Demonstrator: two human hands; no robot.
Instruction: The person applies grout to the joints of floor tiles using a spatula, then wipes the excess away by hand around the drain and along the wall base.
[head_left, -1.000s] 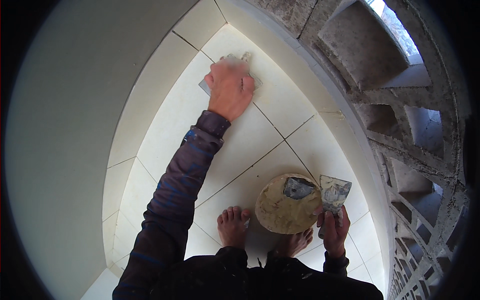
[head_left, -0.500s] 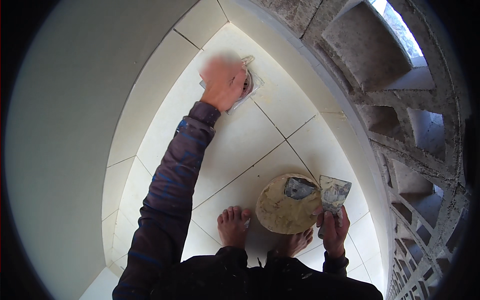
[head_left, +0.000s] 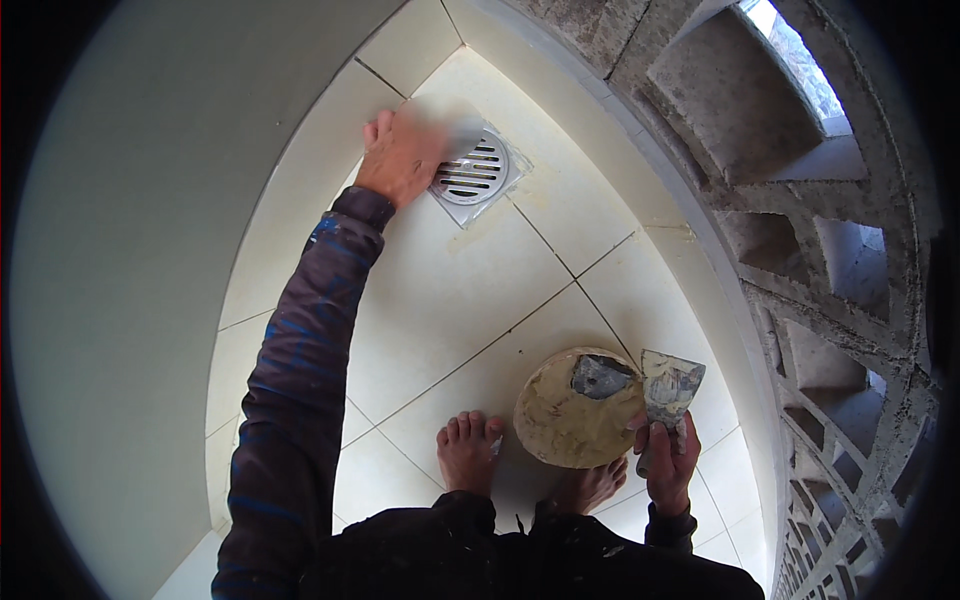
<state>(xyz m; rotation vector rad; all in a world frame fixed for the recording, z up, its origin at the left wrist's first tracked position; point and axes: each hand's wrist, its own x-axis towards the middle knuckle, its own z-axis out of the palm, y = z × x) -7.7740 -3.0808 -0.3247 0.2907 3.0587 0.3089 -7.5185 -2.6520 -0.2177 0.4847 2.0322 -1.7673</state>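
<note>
My left hand (head_left: pixel 398 155) is at the left edge of a square metal floor drain (head_left: pixel 475 175) with a round slotted grate. Motion smears its fingers, and a greyish blur beside them covers the drain's upper part. I cannot tell whether that hand holds anything. Low on the right, my right hand (head_left: pixel 670 462) grips a putty knife (head_left: pixel 670 385), its wide blade pointing up and smeared with pale paste. The fingers are close against the rim of a round tub (head_left: pixel 520 400) of beige paste (head_left: pixel 575 420). A dark grey blade-like piece (head_left: pixel 602 377) lies on the paste.
Pale floor tiles (head_left: pixel 470 290) with dark joints surround the drain. A smooth wall (head_left: pixel 130 280) curves along the left; a concrete block screen (head_left: pixel 760 100) with openings rises on the right. My bare left foot (head_left: pixel 467 450) stands left of the tub; the right foot is partly under it.
My left hand has moved left off the drain, so the slotted grate now shows. The right hand, putty knife and tub have stayed nearly still.
</note>
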